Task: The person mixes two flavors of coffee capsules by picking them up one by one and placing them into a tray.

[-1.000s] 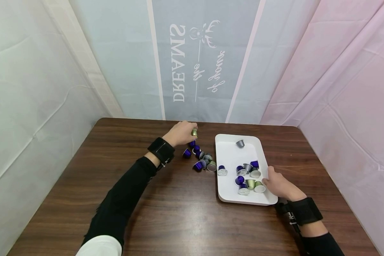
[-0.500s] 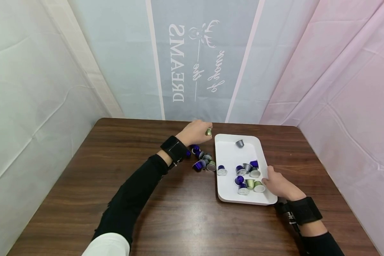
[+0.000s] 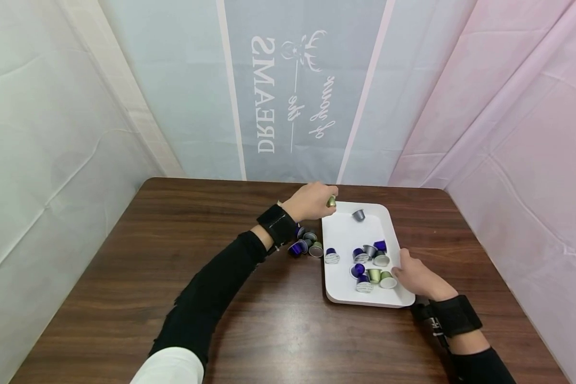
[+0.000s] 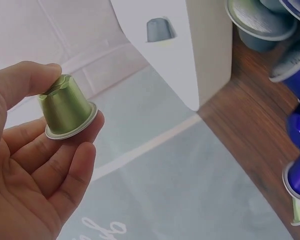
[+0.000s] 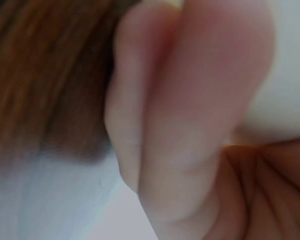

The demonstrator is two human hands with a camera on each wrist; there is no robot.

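Observation:
My left hand (image 3: 311,201) pinches a green coffee capsule (image 4: 67,107) between thumb and fingers, over the far left corner of a white tray (image 3: 348,232). In the left wrist view the capsule's silver rim faces down. My right hand (image 3: 421,276) grips the tray's right side, thumb over the edge; the right wrist view is blurred, with fingers (image 5: 200,100) against the pale wall. Within the tray lie several capsules: a grey capsule (image 3: 358,215) at the far end, others in blue, grey and green, such as a green capsule (image 3: 388,280), nearer the front.
Left of the tray, a loose group of capsules lies on the brown wooden table (image 3: 249,320), among them a blue capsule (image 3: 295,248) and a green capsule (image 3: 316,249). My left forearm partly covers this group. A printed cloth (image 3: 312,90) hangs behind the table's far edge.
My left hand has travelled right with the green capsule, from above the loose group to the tray's far left corner. The right hand stays on the tray.

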